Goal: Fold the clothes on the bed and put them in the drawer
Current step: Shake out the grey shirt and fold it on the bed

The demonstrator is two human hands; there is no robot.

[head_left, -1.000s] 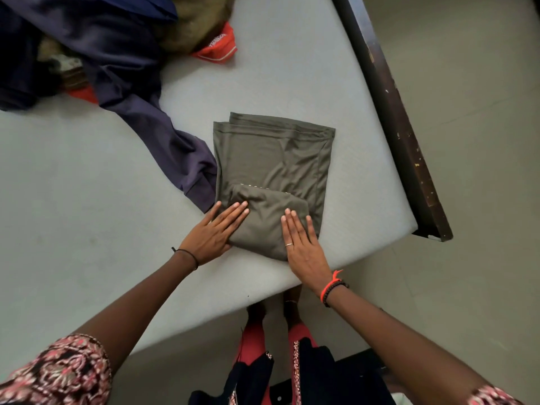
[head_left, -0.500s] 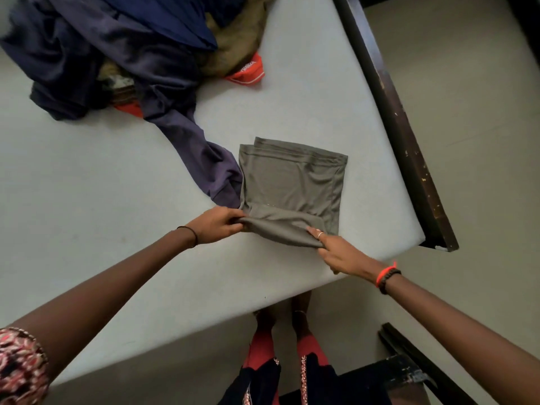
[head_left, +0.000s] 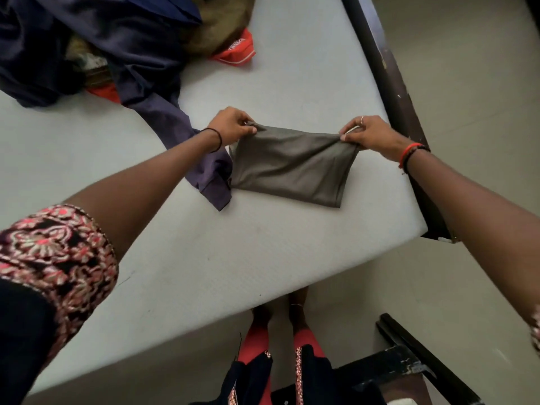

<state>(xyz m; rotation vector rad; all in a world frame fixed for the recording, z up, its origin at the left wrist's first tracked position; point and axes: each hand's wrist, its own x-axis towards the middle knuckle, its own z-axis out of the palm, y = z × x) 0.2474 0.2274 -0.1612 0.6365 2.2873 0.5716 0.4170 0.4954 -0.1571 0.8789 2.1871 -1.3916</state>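
Observation:
An olive-grey garment [head_left: 292, 168] lies folded into a small rectangle near the corner of the white mattress [head_left: 204, 258]. My left hand [head_left: 232, 127] pinches its far left corner. My right hand [head_left: 368, 135] pinches its far right corner. The far edge is stretched between both hands and sits slightly raised off the bed. A purple garment's sleeve [head_left: 204, 173] touches the olive piece on its left side.
A heap of unfolded clothes [head_left: 102, 45], dark blue, purple, brown and red, fills the far left of the bed. A dark wooden bed frame [head_left: 388, 83] runs along the right edge. Dark furniture [head_left: 409, 366] stands on the floor by my feet.
Both hands took the near edge of the olive garment and carried it away from me over the rest, halving its length. The hands now hold the far corners.

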